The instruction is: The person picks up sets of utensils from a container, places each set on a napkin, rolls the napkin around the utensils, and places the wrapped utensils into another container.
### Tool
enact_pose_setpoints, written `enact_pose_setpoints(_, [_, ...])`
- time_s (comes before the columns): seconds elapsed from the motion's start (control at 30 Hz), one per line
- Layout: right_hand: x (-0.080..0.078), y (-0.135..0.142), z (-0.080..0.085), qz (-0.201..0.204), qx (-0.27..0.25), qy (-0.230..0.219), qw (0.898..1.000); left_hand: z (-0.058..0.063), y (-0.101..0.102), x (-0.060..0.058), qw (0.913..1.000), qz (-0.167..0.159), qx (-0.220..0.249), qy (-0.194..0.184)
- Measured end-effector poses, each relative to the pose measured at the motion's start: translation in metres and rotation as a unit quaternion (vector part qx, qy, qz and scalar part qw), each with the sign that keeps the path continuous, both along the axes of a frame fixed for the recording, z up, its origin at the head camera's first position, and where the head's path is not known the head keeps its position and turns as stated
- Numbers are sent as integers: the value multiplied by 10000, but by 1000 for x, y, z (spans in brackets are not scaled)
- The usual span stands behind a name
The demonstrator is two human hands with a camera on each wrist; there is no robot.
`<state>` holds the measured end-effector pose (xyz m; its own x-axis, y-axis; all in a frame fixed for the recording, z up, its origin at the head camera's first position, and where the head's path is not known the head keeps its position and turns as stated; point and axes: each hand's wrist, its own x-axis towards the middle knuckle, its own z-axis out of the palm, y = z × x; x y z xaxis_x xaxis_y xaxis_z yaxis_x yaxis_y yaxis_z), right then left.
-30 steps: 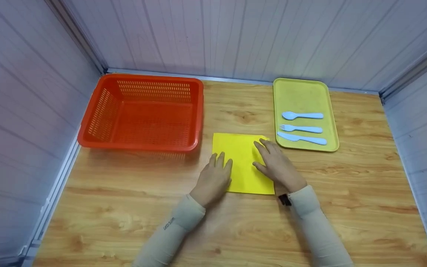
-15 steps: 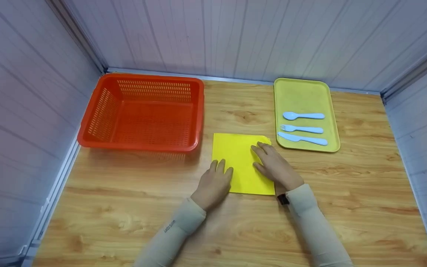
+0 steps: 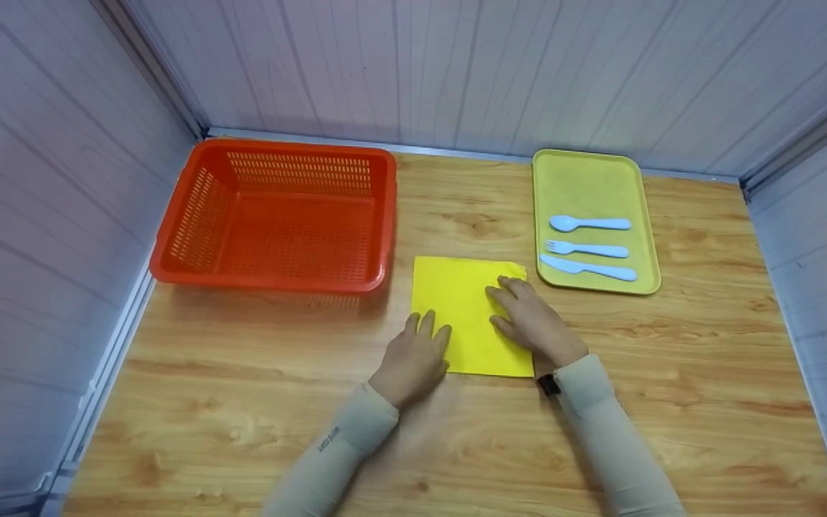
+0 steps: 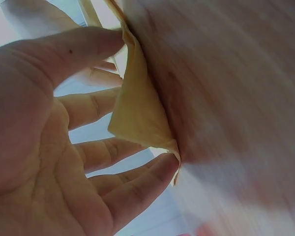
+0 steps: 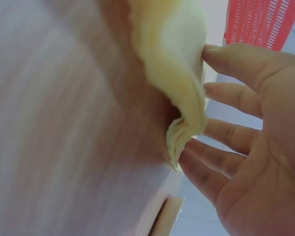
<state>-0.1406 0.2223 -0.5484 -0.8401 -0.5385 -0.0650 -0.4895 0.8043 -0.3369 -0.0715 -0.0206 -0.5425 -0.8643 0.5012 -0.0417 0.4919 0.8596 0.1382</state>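
Head view: the yellow napkin (image 3: 467, 316) lies flat mid-worktop (image 3: 241, 402), pressed under both hands; cutlery is not yet on it. Left hand (image 3: 413, 355) rests on its left edge, right hand (image 3: 532, 323) on its right.

Wrist views: the fingers (image 4: 93, 105) are straight, neither grip clenched.

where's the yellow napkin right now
In the head view the square yellow napkin lies flat on the wooden table, under both hands, between the orange basket and the yellow-green tray.
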Motion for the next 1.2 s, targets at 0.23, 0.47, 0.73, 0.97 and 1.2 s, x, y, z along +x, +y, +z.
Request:
enact_pose_setpoints(0.23, [1, -1, 2, -115, 108, -60, 9999, 3, 0, -2, 9998, -68, -191, -68])
enact_pose_setpoints(0.47, [4, -1, 4, -129, 204, 18, 9997, 3, -4, -9, 9988, 55, -86, 480])
enact_pose_setpoints(0.73, [6, -4, 8, -431, 212, -235, 9986, 9, -6, -27, 9972, 399, -178, -610])
enact_pose_setpoints(0.97, [8, -6, 10, -671, 301, -373, 9966, 6, -3, -40, 9932, 726, -32, -905])
enact_pose_setpoints(1.2, [9, -6, 12, -884, 409, -507, 9940, 8, -3, -55, 9887, 641, -90, -1355])
